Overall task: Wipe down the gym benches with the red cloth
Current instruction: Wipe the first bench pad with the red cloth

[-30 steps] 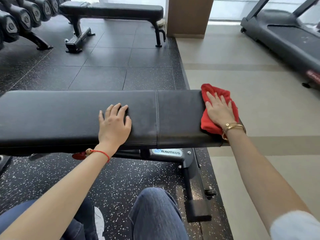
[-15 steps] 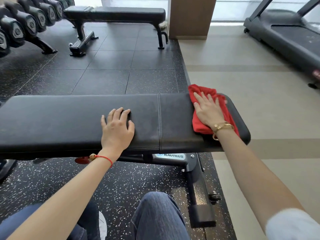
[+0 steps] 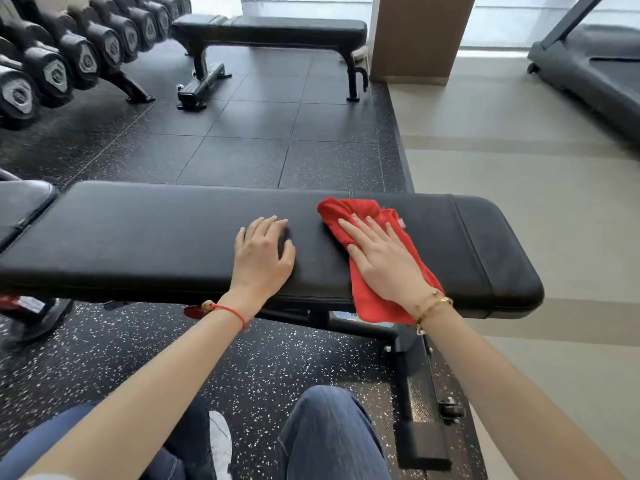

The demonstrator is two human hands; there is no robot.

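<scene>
The right hand [image 3: 382, 263], fingers flat on the crumpled red cloth [image 3: 374, 299], has swept it from the 3 o'clock end toward centre of the black padded vinyl bench [image 3: 138, 237]. The left hand [image 3: 261, 258] rests flat, steadying. Wiping continues; a second black flat bench [image 3: 270, 29] at 12 o'clock remains untouched. Speckled rubber floor [image 3: 277, 358] lies beneath.

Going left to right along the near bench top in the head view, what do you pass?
Left hand resting flat on the near bench → right hand pressing the red cloth → bare end of the pad.
</scene>
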